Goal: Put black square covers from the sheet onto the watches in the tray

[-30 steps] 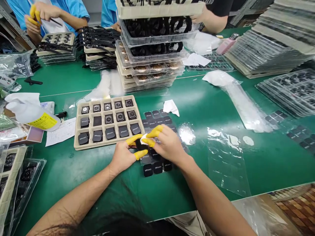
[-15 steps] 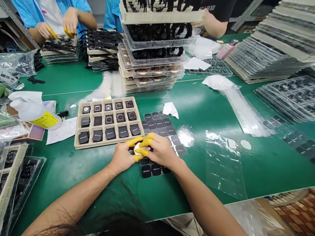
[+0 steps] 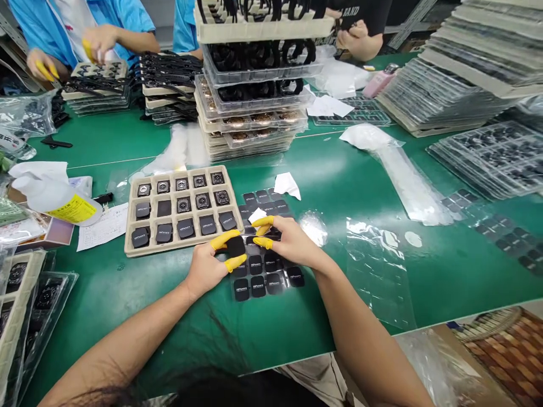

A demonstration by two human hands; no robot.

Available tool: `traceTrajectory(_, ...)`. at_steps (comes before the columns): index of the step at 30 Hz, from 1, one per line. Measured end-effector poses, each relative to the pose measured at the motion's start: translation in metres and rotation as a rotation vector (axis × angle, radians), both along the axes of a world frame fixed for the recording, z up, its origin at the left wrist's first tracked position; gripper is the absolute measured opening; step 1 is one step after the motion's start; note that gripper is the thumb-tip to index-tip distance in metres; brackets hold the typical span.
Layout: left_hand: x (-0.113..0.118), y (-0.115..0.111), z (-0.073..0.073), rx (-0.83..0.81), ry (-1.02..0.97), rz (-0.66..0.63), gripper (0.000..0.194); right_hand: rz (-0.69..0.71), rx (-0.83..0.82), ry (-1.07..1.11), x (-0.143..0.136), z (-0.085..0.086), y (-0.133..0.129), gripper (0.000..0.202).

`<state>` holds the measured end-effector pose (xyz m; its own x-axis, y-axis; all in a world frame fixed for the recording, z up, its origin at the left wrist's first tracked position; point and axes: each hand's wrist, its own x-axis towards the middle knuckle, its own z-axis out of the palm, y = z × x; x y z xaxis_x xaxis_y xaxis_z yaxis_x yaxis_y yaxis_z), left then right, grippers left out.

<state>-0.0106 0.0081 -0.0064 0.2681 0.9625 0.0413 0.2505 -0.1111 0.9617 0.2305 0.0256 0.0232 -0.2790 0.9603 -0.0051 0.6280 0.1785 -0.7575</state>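
My left hand (image 3: 206, 267) grips a black square watch body (image 3: 236, 246) by its edges, between yellow-cotted thumb and finger, its dark smooth face upward. My right hand (image 3: 294, 243), also in yellow finger cots, pinches a small white wipe (image 3: 257, 215) just right of the watch, apart from it. Beneath both hands lies a clear sheet of black rounded-square stickers (image 3: 257, 286) with white lettering, partly covered by my fingers. Left of it sits a beige tray (image 3: 169, 247) of watch bodies; the front row and one middle-row piece bear the black stickers, others show round sensor backs.
A crumpled white wipe (image 3: 287, 185) lies behind the stickers. Tall stacked trays (image 3: 258, 73) stand at the back, and more trays (image 3: 458, 79) lean at right. A white bottle (image 3: 59, 198) is at left. Co-workers' hands (image 3: 99, 42) work across the table.
My right hand has drawn the wipe away from the watch, up and to the right, and the dark face now shows. Across the table, a co-worker's hands have moved apart.
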Motion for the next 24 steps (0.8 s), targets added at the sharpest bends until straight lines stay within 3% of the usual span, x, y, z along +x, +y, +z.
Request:
traceTrajectory(5,0.0,0.0,0.003,0.045,0.049,-0.022,0.051,-0.045,-0.165,0.245,0.0,0.001,0.002,0.024)
traceTrajectory(15,-0.001,-0.002,0.004,-0.024,-0.035,-0.055,0.056,-0.067,-0.229,0.298,0.008,0.001,0.0,0.012)
traceTrajectory(24,0.001,-0.001,0.001,-0.121,-0.082,-0.025,0.06,-0.032,-0.27,0.344,0.006,-0.006,-0.001,0.041)
